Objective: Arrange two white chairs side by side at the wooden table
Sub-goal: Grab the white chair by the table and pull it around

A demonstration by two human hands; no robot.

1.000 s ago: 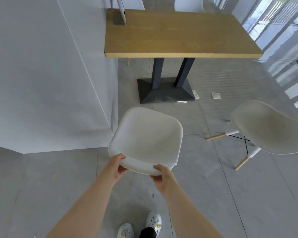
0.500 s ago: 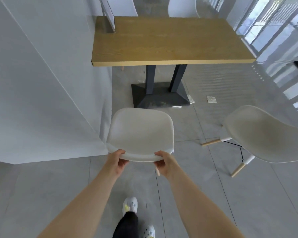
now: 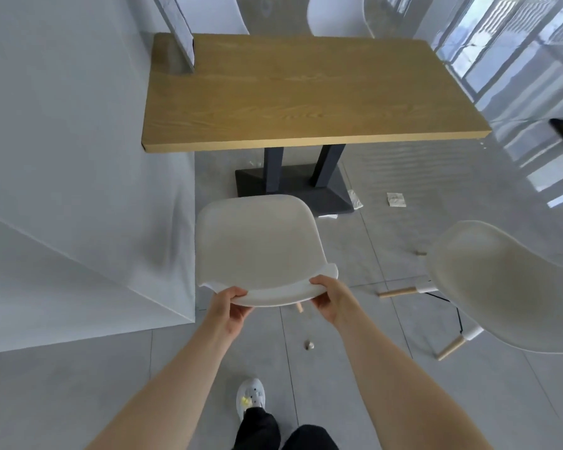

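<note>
A white chair (image 3: pixel 257 245) sits just before the near edge of the wooden table (image 3: pixel 299 92), its seat facing the table. My left hand (image 3: pixel 229 308) grips the top rim of its backrest on the left, my right hand (image 3: pixel 333 300) grips the same rim on the right. One wooden leg tip shows under the rim. A second white chair (image 3: pixel 501 287) stands to the right, apart from the first, turned at an angle, with its wooden legs pointing left.
A white wall (image 3: pixel 78 190) and its corner run along the left, close to the held chair. The table's black base (image 3: pixel 293 190) stands beyond the seat. Paper scraps (image 3: pixel 395 199) lie on the tile floor. Two more white chairs (image 3: pixel 337 14) stand behind the table.
I have stepped forward, and the held chair has moved closer to the table's near edge and turned to face it squarely. Both hands kept their grip. The right chair has not moved.
</note>
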